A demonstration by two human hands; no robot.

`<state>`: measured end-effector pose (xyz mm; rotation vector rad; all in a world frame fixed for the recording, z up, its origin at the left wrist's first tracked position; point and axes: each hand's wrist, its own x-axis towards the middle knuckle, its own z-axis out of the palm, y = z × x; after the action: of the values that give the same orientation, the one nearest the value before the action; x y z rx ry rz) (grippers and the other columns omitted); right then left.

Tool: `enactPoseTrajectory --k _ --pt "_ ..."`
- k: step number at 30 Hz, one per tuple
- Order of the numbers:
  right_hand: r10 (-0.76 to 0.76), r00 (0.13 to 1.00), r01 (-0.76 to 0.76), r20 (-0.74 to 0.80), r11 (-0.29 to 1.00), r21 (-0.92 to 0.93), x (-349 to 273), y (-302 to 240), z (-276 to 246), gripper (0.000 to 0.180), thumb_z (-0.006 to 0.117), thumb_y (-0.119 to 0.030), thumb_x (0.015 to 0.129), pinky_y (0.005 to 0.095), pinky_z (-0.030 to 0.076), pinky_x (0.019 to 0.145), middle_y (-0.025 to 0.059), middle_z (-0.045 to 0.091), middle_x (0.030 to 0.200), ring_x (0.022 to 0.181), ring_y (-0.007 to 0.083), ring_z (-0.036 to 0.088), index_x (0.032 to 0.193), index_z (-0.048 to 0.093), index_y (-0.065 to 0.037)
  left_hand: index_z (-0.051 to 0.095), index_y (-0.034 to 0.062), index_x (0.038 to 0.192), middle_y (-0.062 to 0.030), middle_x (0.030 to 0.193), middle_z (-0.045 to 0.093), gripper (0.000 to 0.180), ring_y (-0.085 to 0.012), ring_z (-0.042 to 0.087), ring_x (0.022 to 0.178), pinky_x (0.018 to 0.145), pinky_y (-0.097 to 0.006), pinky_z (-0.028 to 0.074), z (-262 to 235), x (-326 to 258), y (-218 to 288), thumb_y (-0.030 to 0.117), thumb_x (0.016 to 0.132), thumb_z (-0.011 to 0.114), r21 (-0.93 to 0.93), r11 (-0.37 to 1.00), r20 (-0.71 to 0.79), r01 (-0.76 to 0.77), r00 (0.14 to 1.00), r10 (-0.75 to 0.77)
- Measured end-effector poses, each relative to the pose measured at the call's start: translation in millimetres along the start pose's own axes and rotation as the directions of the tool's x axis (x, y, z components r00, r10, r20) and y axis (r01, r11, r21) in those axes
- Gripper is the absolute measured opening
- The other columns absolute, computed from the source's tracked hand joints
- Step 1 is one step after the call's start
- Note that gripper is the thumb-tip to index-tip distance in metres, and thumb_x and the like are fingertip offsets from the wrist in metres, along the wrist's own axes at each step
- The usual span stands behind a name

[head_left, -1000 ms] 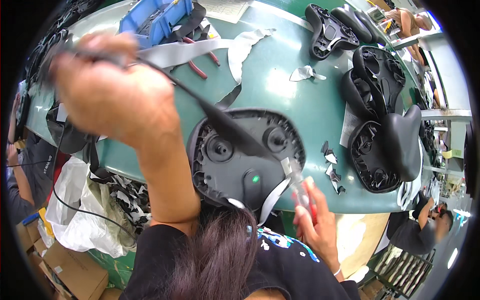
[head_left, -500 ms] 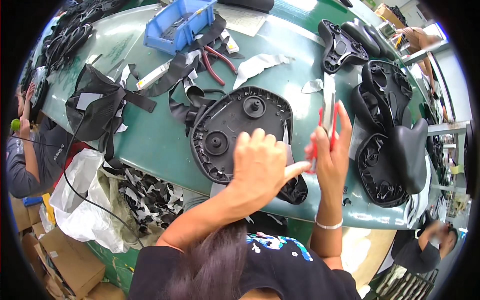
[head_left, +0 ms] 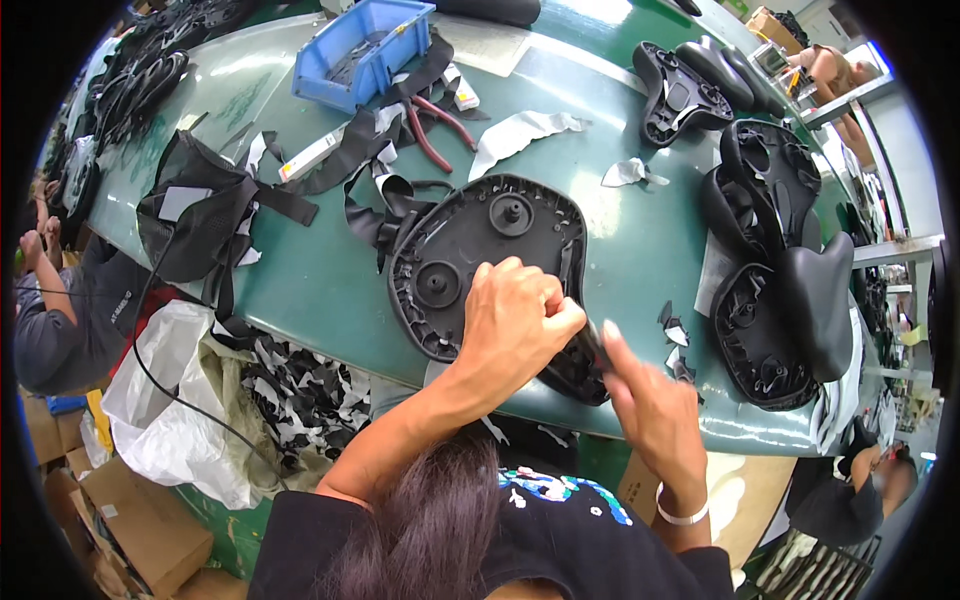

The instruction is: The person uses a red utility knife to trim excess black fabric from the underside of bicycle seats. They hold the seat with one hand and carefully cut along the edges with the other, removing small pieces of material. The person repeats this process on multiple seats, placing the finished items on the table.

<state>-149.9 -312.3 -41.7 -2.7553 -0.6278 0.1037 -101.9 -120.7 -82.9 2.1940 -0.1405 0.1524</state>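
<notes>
Left hand [head_left: 518,318] curls closed over the upturned black saddle [head_left: 478,242], its contents hidden; right hand [head_left: 652,405] grips a blurred tool [head_left: 597,345], saddle lying at the bench's [head_left: 320,310] near edge!

This is a workshop, most likely a factory floor for seats. On the long green worktable [head_left: 320,285] lies an upturned seat shell [head_left: 480,250], with more black seats [head_left: 820,310] heaped at the table's right end. Pliers [head_left: 437,152] and a blue parts bin [head_left: 340,85] sit toward its far side. Below its left front edge, a white sack [head_left: 165,375] stands beside trimmed scraps [head_left: 310,400], above cardboard boxes [head_left: 150,525]. Another person [head_left: 70,320] is past its left end.
</notes>
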Motion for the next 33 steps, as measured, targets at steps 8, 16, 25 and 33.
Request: enactPoseTrajectory --k 8,16,25,33 --pt "0.247 0.951 -0.101 -0.184 0.815 0.57 -9.4 32.4 8.8 0.046 0.067 -0.01 0.083 0.0289 0.052 0.064 0.0141 0.068 0.104 0.072 0.0179 0.066 0.126 0.051 -0.002 0.061 -0.0005 0.079 -0.0089 0.078 0.061 0.026 -0.0176 0.05 0.068 0.063 -0.031 0.042 -67.4 22.4 -18.5 0.025 0.085 0.061 -0.294 0.935 -0.481 -0.198 0.876 0.034" --pt "0.334 0.808 0.149 -0.485 0.681 0.717 164.0 67.8 -22.9 0.026 0.059 -0.008 0.088 0.0219 0.044 0.051 0.0039 0.063 0.075 0.057 0.0085 0.056 0.114 0.055 -0.004 0.062 0.0008 0.07 0.0008 0.065 0.056 0.043 -0.0076 0.047 0.059 0.054 -0.026 0.039 -90.5 130.4 -92.8 0.041 0.086 0.065 -0.166 0.928 0.191 0.334 0.934 -0.302" --pt "0.875 0.434 0.409 -0.216 0.022 0.912 415.0 332.3 -100.1 0.034 0.067 0.001 0.079 0.0562 0.051 0.077 0.0127 0.059 0.104 0.088 0.0346 0.063 0.108 0.051 -0.004 0.061 0.0043 0.091 0.0007 0.071 0.055 0.012 -0.0125 0.052 0.059 0.054 -0.029 0.043 24.8 198.3 -69.1 0.016 0.088 0.063 -0.496 0.864 -0.183 -0.092 0.983 0.0" --pt "0.911 0.412 0.183 -0.007 -0.075 0.98 492.3 331.3 -50.7 0.039 0.07 -0.007 0.077 0.0522 0.051 0.074 0.0075 0.056 0.101 0.091 0.0277 0.058 0.111 0.052 -0.011 0.061 0.0084 0.076 -0.0056 0.07 0.058 0.015 -0.0239 0.058 0.055 0.049 -0.036 0.043 24.3 188.5 -77.1 0.021 0.084 0.065 -0.037 0.996 -0.082 -0.082 0.994 0.078"
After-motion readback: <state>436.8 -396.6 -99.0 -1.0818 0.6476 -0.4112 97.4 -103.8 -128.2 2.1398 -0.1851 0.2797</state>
